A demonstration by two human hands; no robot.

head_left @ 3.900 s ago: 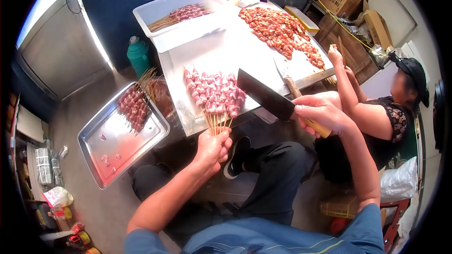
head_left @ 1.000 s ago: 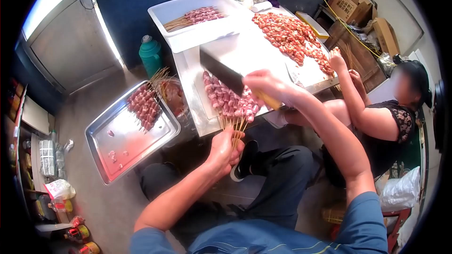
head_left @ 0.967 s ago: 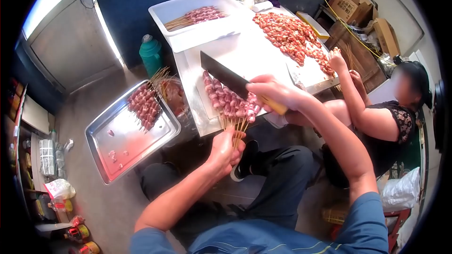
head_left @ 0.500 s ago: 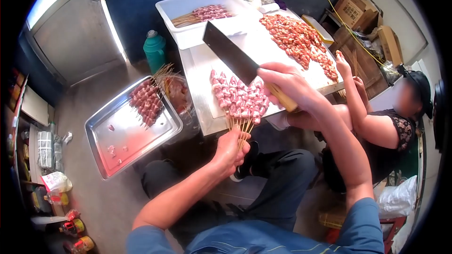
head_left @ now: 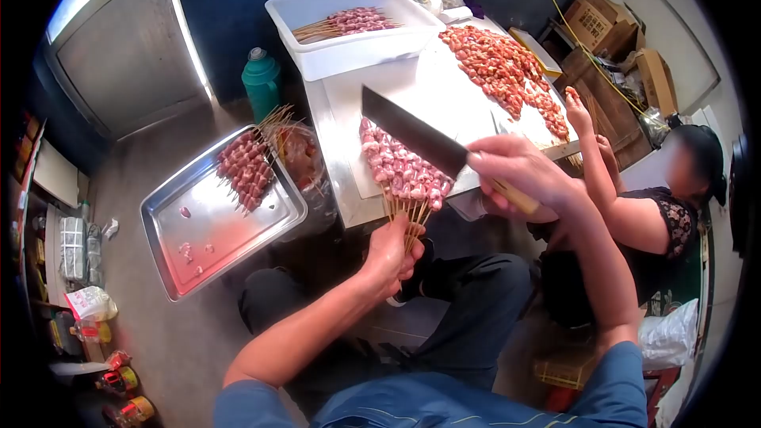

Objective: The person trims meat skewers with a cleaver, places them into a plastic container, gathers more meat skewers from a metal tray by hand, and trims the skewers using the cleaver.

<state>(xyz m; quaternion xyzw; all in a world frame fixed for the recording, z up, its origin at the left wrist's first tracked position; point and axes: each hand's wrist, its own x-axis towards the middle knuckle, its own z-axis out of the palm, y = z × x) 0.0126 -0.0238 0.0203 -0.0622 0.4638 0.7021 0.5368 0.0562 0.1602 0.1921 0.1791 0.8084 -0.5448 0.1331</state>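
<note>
Several meat skewers (head_left: 403, 170) lie side by side at the near edge of the table, and my left hand (head_left: 394, 250) is closed round their bare stick ends. A broad dark cleaver (head_left: 414, 133) lies across the upper right part of the meat, its blade hiding some of it. My right hand (head_left: 519, 177) grips the cleaver by its light wooden handle. Whether the blade touches the meat I cannot tell. Beyond them, a heap of loose meat pieces (head_left: 495, 63) covers the right part of the white table (head_left: 341, 103).
A white tub (head_left: 357, 54) with skewers stands at the table's back left. On the left, a metal tray (head_left: 170, 257) holds more skewers (head_left: 244, 170). A green flask (head_left: 261, 85) stands behind it. A co-worker (head_left: 650, 210) sits at the right, hands raised near the table.
Since half a second ago, my right hand and the cleaver have moved right and down, and the blade now covers part of the meat. My left hand still holds the sticks.
</note>
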